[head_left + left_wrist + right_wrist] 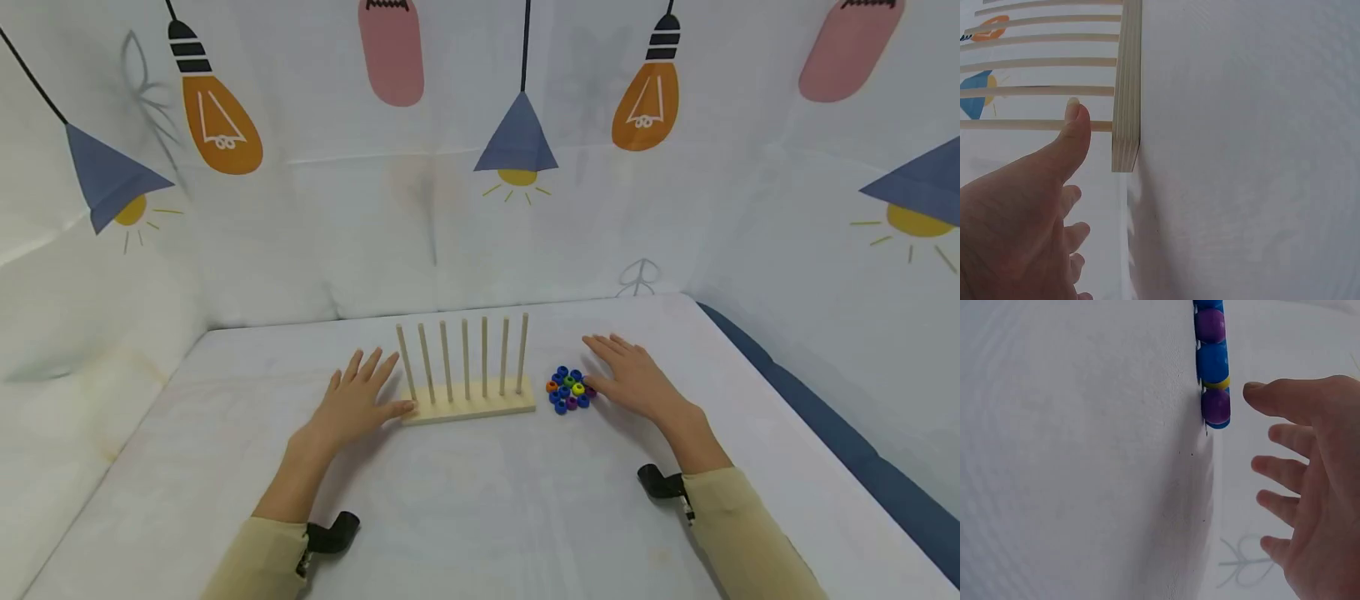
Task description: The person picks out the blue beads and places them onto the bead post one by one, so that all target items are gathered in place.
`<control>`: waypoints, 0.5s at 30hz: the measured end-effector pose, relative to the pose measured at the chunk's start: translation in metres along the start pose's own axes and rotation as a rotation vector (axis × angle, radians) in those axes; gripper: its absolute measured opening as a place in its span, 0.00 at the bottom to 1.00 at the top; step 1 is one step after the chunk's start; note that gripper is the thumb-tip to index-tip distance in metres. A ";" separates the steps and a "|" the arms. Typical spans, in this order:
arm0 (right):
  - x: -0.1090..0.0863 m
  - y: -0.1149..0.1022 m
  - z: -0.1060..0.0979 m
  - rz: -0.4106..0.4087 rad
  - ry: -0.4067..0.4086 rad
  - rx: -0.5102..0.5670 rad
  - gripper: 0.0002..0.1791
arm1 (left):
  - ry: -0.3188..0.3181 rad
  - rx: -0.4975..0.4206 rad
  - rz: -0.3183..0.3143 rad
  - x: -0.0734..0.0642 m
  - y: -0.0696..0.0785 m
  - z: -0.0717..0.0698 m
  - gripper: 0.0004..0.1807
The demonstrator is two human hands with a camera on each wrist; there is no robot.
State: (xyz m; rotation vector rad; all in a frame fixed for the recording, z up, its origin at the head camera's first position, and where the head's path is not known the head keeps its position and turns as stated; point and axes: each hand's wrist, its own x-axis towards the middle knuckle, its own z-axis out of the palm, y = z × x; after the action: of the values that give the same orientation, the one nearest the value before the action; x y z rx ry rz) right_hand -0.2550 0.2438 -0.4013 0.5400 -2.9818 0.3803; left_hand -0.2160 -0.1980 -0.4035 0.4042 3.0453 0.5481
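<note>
A pale wooden peg rack (472, 406) stands on the white table, several thin upright rods set in a row along its base. At its left end is my left hand (356, 400), fingers spread and nothing held; the thumb overlaps the end of the base in the head view. The left wrist view has that thumb (1075, 134) beside the end rod. Right of the rack lies a cluster of round beads (564, 392), mostly blue, with purple, green, yellow and orange ones. My right hand (633, 379) hovers at the cluster's right side, fingers extended, thumb tip close to a purple bead (1215, 406).
The white table (480, 508) runs back to a white cloth wall (360, 233) printed with lamps and bulbs. Dark blue material (825, 417) lies beyond the table's right edge. A black wrist camera mount (333, 532) sits at the left cuff, another (660, 482) at the right.
</note>
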 end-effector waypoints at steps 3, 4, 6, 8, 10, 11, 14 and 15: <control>0.000 -0.003 0.001 0.014 -0.004 0.010 0.36 | -0.017 -0.001 0.022 0.002 0.000 0.002 0.50; 0.000 -0.004 0.001 0.022 -0.007 0.012 0.36 | -0.025 -0.005 0.031 0.003 0.000 0.003 0.51; 0.000 -0.006 0.002 0.042 -0.016 0.013 0.35 | -0.044 -0.018 0.044 0.003 0.001 0.003 0.51; 0.000 -0.008 0.002 0.061 -0.028 0.008 0.35 | -0.059 -0.033 0.057 0.004 0.003 0.003 0.51; 0.000 -0.010 0.002 0.075 -0.040 0.005 0.34 | -0.074 -0.049 0.068 0.004 0.005 0.003 0.51; 0.001 -0.011 0.002 0.078 -0.043 0.004 0.33 | -0.078 -0.051 0.077 0.004 0.005 0.003 0.50; 0.002 -0.014 0.002 0.071 -0.042 0.002 0.30 | -0.100 -0.097 0.085 0.003 0.008 0.002 0.51; 0.002 -0.015 0.002 0.065 -0.038 0.000 0.29 | -0.105 -0.107 0.093 0.003 0.010 0.002 0.51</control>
State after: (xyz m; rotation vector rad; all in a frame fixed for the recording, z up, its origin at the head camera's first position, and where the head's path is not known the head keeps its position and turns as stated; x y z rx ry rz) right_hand -0.2521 0.2290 -0.3991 0.4571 -3.0420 0.3794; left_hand -0.2165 -0.1881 -0.4016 0.5541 2.8931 0.6673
